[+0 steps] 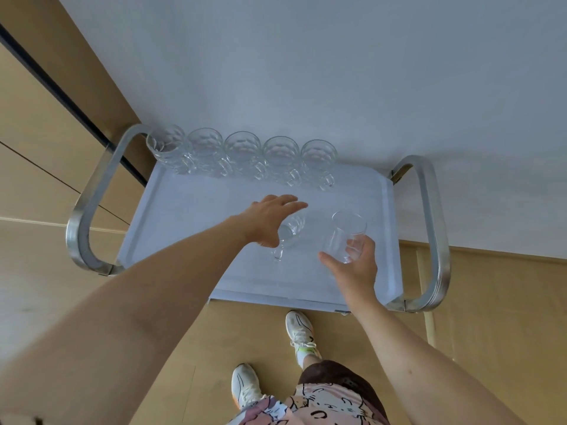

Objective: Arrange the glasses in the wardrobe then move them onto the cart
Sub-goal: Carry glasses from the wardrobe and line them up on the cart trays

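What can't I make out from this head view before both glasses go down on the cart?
- Left hand: its palm covers much of the patterned mug, so the grip itself is hidden.
- Plain tumbler in the right hand: its base is behind the fingers, so contact with the cart tray is unclear.
- Row of mugs: clear glass overlaps, hiding whether neighbours touch.
- Wardrobe: outside the frame.

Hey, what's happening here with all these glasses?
A person is setting glassware onto a white-topped cart with chrome handles. Five clear dimpled glass mugs already stand in a row along the far edge. The left hand holds another dimpled handled mug at the tray's middle, and the right hand grips a plain smooth clear tumbler beside it.
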